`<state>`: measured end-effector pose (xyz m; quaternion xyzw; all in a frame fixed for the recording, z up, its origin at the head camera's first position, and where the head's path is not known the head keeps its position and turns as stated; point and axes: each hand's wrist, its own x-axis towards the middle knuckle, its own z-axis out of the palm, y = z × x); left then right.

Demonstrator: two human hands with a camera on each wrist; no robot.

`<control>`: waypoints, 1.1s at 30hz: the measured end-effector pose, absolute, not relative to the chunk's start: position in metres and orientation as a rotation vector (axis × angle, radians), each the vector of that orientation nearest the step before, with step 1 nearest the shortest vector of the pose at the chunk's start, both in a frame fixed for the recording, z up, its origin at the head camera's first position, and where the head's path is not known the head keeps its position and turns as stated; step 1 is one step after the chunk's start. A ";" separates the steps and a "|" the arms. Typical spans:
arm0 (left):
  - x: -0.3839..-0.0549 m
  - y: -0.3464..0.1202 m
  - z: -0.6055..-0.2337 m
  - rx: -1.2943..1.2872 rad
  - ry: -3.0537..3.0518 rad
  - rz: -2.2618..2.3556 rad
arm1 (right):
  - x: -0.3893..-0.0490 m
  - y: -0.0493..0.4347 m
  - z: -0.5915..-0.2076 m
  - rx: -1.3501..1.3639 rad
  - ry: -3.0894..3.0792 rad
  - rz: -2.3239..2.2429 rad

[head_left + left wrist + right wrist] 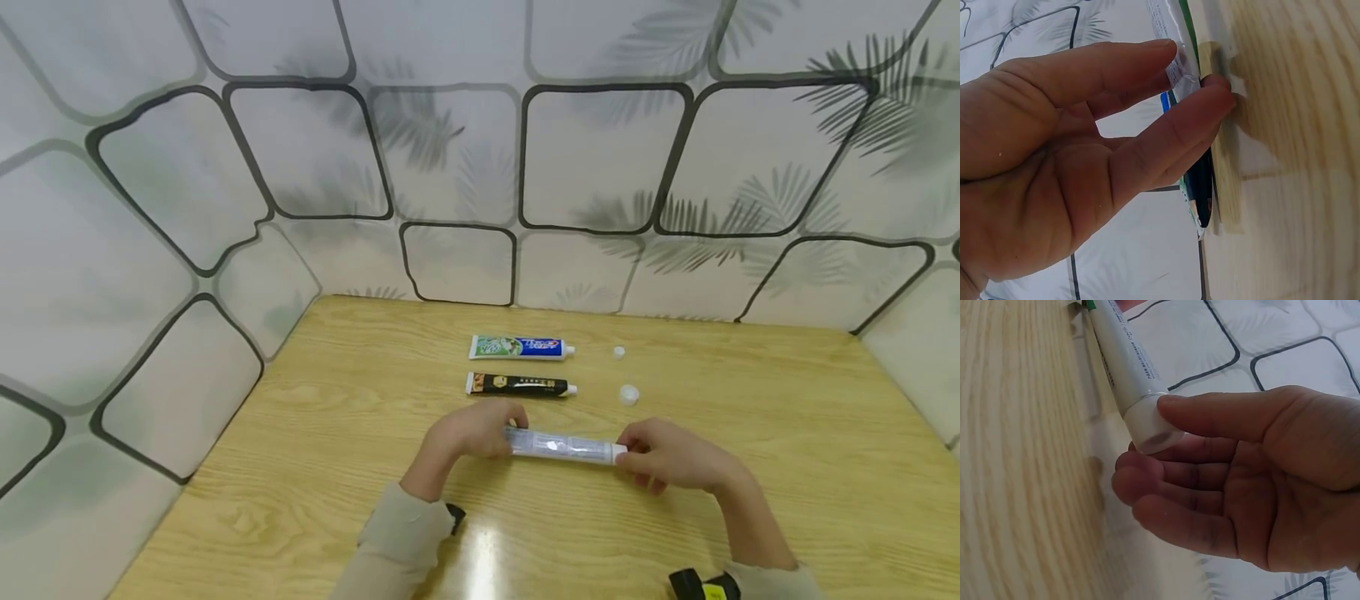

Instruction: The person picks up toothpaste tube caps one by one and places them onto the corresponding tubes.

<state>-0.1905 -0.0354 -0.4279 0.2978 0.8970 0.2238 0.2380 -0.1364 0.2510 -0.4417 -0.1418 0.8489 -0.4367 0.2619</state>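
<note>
A white toothpaste tube (558, 446) is held level between both hands, just above the wooden table. My left hand (483, 429) pinches its flat crimped end between thumb and fingers; the left wrist view shows that end of the tube (1175, 44) at the fingertips. At the other end, my right hand (671, 454) grips the white cap (1149, 425) with the thumb on one side and fingers on the other. The cap sits on the tube in the right wrist view.
Beyond the hands lie a black toothpaste tube (521, 385) and, farther back, a green and blue toothpaste tube (517, 347). Two loose white caps (629, 394) rest to their right. Patterned walls (457, 262) border the table (300, 467) at the back and sides.
</note>
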 end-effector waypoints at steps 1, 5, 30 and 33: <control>-0.190 -0.035 -0.429 0.809 2.455 0.611 | -0.136 0.251 -0.443 -0.397 2.304 -1.168; -0.190 -0.035 -0.429 0.836 2.460 0.576 | -0.137 0.249 -0.445 -0.451 2.341 -1.123; -0.185 -0.038 -0.425 0.879 2.470 0.387 | -0.138 0.249 -0.448 -0.462 2.416 -1.083; -0.186 -0.038 -0.424 0.884 2.466 0.373 | -0.138 0.249 -0.448 -0.448 2.420 -1.072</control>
